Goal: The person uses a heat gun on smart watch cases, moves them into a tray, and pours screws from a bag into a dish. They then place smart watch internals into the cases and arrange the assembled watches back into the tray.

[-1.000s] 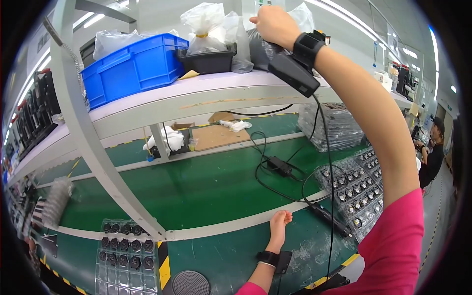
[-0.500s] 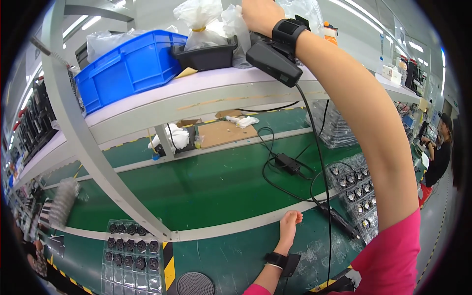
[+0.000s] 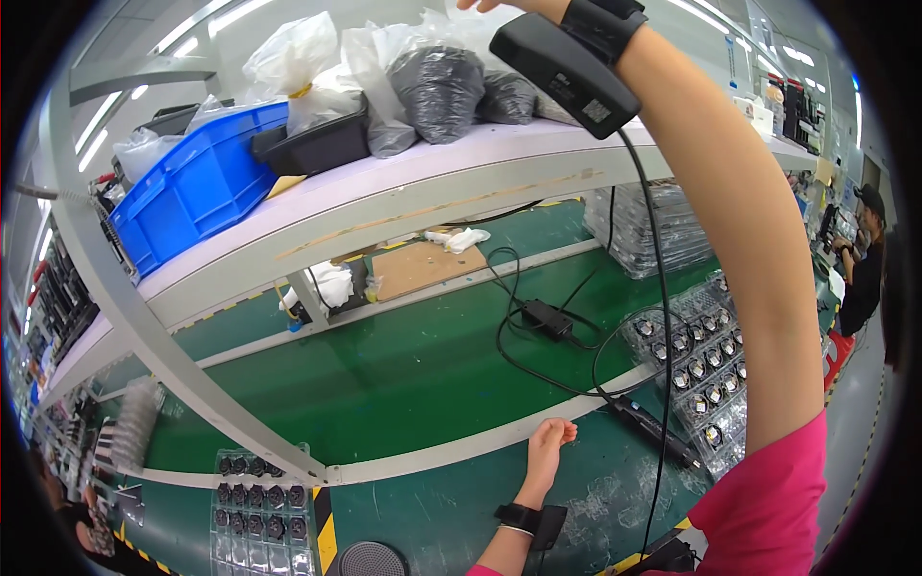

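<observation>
At top centre: right hand (image 3: 499, 5) reaches above the shelf (image 3: 384, 197), mostly cut off by the frame edge; its grip cannot be told.
Nearest things: dark-filled plastic bags (image 3: 437, 86) lie on the shelf just below and left of that hand.
Wrist: a black scanner-like device (image 3: 562, 72) is strapped there, its cable (image 3: 663, 317) hanging down.
Lower centre: left hand (image 3: 547, 446) rests with loosely curled, empty fingers on the green desk (image 3: 403, 374) edge.
Upper left: blue bin (image 3: 197, 182) and black tray (image 3: 317, 144) sit on the shelf.
Right: clear trays of round parts (image 3: 696, 360).
</observation>
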The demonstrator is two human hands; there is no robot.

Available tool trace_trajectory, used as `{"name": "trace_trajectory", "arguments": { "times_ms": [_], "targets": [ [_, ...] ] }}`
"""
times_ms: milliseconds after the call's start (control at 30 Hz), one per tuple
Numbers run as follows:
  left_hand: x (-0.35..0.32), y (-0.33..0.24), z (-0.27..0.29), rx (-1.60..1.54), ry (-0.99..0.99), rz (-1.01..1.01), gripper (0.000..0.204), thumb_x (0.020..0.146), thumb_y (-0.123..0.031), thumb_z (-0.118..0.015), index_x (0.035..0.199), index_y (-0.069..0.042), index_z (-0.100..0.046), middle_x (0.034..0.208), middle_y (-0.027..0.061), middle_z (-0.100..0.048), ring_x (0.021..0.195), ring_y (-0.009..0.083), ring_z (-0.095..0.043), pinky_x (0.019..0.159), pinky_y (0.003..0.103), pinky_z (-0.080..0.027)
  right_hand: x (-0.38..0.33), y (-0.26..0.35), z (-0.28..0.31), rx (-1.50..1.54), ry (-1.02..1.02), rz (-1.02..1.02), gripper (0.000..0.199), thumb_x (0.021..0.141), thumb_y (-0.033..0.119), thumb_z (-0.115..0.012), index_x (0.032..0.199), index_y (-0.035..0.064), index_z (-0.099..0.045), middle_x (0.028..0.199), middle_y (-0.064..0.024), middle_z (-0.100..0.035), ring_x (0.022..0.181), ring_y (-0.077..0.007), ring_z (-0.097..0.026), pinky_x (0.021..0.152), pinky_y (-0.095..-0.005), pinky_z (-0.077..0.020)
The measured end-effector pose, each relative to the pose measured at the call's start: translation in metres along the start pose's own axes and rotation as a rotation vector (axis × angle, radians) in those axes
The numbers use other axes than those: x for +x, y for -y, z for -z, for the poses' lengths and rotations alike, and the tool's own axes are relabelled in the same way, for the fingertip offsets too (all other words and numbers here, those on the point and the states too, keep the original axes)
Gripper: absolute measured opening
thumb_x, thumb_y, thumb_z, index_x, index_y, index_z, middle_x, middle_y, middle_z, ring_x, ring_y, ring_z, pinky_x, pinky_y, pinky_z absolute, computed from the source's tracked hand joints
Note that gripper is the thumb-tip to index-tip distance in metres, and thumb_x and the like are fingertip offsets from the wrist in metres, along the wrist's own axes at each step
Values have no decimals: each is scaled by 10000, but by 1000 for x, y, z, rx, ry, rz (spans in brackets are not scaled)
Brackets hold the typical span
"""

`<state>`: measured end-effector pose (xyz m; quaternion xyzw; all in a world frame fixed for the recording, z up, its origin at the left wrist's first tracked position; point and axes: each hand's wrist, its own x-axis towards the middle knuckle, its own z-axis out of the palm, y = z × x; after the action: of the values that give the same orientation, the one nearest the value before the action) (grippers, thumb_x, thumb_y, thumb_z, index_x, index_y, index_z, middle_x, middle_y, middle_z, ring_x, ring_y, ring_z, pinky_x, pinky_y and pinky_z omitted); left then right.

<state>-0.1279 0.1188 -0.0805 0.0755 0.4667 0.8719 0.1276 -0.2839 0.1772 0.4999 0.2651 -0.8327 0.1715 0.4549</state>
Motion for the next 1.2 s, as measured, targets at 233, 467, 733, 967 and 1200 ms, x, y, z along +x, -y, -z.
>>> {"name": "trace_trajectory", "arguments": {
  "times_ms": [233,467,733,967,1200],
  "targets": [
    [2,0,0,51,17,-27,270,997,-231,-483,945,7,-599,925,82,-644,851,145,-605,814,274,-487,-27,-27,-6,-503,58,328,237,720,148,-610,741,-81,-665,684,-275,-628,700,-428,-647,650,-470,-532],
    [-27,-80,-14,693,74,-183,197,960,-172,-535,1000,9,-601,966,93,-646,906,180,-607,849,313,-476,-49,-41,-34,-328,-361,304,165,673,56,-547,695,-77,-642,766,-299,-627,728,-432,-630,677,-488,-517],
    [-219,-190,24,1752,-521,-298,264,858,-142,-614,1092,-24,-582,1171,171,-581,1095,373,-533,955,460,-406,-72,-22,11,-367,-189,369,174,721,53,-513,690,-82,-619,728,-297,-613,735,-447,-616,689,-482,-501],
    [-299,-127,81,1786,-847,64,464,865,-265,-633,1265,-74,-496,1432,194,-375,1346,448,-279,1070,619,-193,-93,-58,89,-195,-574,160,202,785,127,-564,757,-43,-669,753,-290,-620,752,-436,-634,713,-467,-504],
    [-293,-103,108,1782,-788,-88,416,892,-174,-590,1282,-66,-498,1458,214,-348,1356,478,-252,1075,633,-173,-133,-84,34,-154,173,7,246,746,175,-631,815,-52,-695,744,-238,-661,683,-300,-661,707,-370,-522]
  ]
}}
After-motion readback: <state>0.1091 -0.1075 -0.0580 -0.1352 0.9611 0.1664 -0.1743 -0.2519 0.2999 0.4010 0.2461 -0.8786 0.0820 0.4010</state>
